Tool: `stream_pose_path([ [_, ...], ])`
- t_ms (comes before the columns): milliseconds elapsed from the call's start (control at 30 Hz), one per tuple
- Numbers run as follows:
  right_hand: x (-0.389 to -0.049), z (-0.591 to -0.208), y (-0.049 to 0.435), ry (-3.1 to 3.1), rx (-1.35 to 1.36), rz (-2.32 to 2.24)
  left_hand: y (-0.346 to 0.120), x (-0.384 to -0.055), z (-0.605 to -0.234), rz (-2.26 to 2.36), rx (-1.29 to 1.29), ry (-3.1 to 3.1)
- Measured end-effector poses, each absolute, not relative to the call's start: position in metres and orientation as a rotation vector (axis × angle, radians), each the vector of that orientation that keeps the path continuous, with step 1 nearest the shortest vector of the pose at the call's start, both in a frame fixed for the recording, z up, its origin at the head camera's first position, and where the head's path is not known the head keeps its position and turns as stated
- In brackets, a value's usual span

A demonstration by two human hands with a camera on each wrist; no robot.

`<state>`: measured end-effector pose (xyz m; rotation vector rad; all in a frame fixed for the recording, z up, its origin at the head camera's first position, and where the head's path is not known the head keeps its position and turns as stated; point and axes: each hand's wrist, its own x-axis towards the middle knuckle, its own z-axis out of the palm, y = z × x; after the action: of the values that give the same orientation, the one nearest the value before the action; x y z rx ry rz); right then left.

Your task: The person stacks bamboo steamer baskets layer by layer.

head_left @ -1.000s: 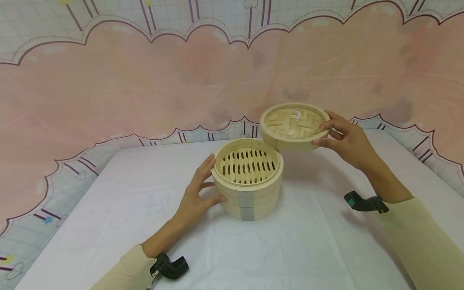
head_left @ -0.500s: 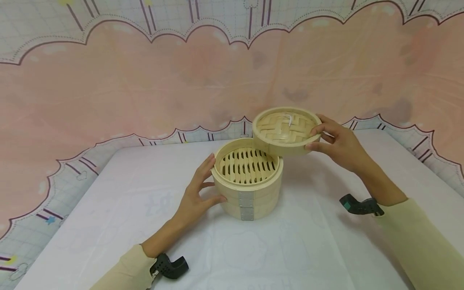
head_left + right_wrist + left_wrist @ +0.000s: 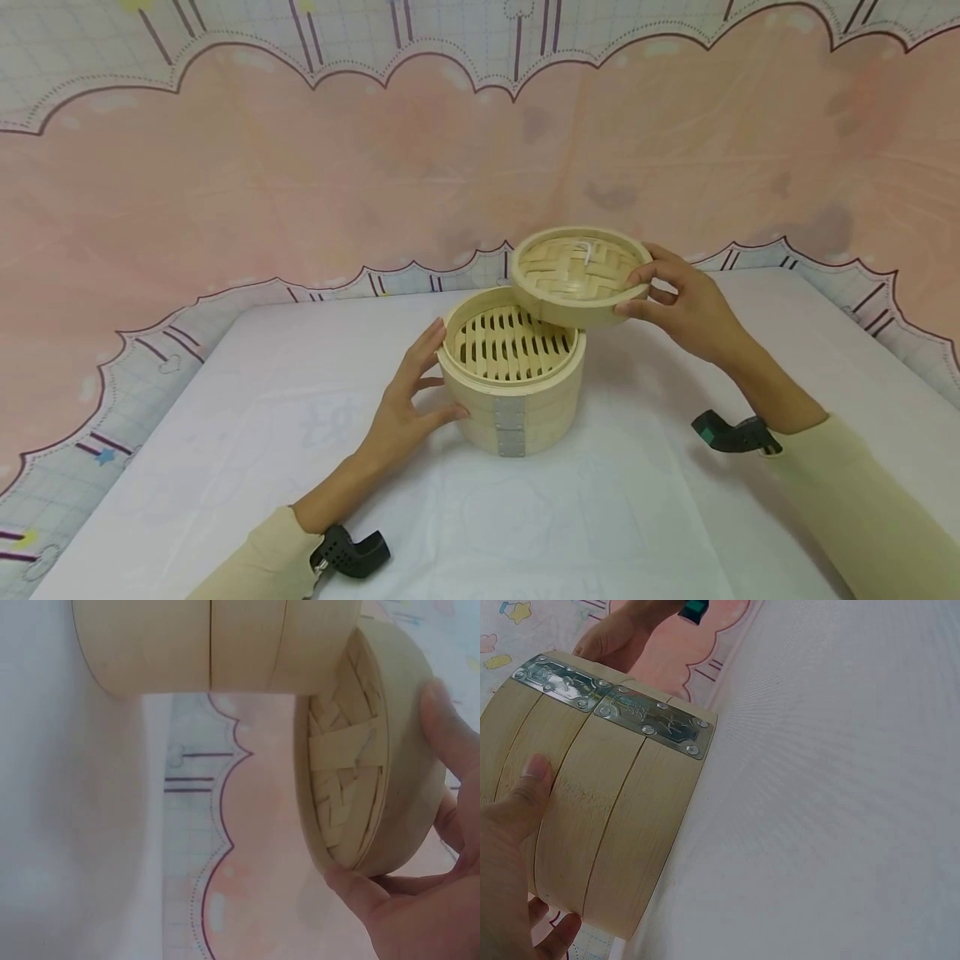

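Observation:
A round bamboo steamer basket (image 3: 555, 408) stands on the table, its slatted inner floor (image 3: 513, 343) showing from above and metal plates (image 3: 652, 720) fixed to its front. My left hand (image 3: 405, 396) grips its left side, thumb in front and fingers round the far side. In my right hand (image 3: 686, 304) is the woven bamboo lid (image 3: 581, 271), pinched by its right edge. The lid hangs tilted over the steamer's back right rim and covers part of the opening. In the right wrist view the lid's woven underside (image 3: 345, 757) shows close to the steamer wall.
The table (image 3: 247, 417) has a white cloth over it. Behind it hangs a pink patterned backdrop (image 3: 337, 183) with scalloped borders. A black wrist device sits on each forearm, the left one (image 3: 351, 552) near the table's front.
My right hand has brought the lid leftward and slightly down, so it overlaps more of the steamer's opening. The left hand and the steamer have stayed in place.

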<state>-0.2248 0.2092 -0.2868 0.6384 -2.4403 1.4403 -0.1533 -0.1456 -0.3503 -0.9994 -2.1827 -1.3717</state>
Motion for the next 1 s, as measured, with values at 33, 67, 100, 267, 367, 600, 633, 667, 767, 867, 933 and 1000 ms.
stream_pose_path([
  [33,-0.225,-0.287,0.208,-2.435,0.643,1.442,-0.146,-0.153,-0.35,-1.372,-1.0,-2.181],
  [67,-0.225,-0.288,0.208,-2.431,0.651,1.441,-0.146,-0.153,-0.35,-1.371,-1.001,-2.179],
  [100,-0.225,-0.288,0.207,-2.426,0.655,1.44,-0.146,-0.154,-0.35,-1.371,-1.002,-2.178],
  [267,-0.224,-0.29,0.204,-2.417,0.661,1.426,-0.146,-0.153,-0.35,-1.376,-1.0,-2.179],
  [367,-0.224,-0.29,0.202,-2.423,0.645,1.416,-0.146,-0.154,-0.351,-1.376,-1.001,-2.179],
  [600,-0.22,-0.289,0.197,-2.422,0.631,1.415,-0.146,-0.154,-0.351,-1.374,-1.004,-2.178],
  [633,-0.22,-0.289,0.197,-2.42,0.636,1.413,-0.146,-0.154,-0.351,-1.376,-1.002,-2.18],
  [667,-0.22,-0.29,0.197,-2.415,0.643,1.415,-0.146,-0.154,-0.351,-1.38,-0.999,-2.181],
  [767,-0.22,-0.291,0.197,-2.403,0.669,1.39,-0.146,-0.155,-0.351,-1.382,-0.998,-2.185],
  [867,-0.22,-0.293,0.196,-2.397,0.689,1.358,-0.146,-0.155,-0.352,-1.376,-1.001,-2.181],
  [933,-0.219,-0.293,0.196,-2.393,0.7,1.341,-0.146,-0.155,-0.352,-1.372,-1.003,-2.181],
  [1000,-0.218,-0.293,0.194,-2.394,0.701,1.329,-0.146,-0.155,-0.352,-1.375,-1.001,-2.181],
])
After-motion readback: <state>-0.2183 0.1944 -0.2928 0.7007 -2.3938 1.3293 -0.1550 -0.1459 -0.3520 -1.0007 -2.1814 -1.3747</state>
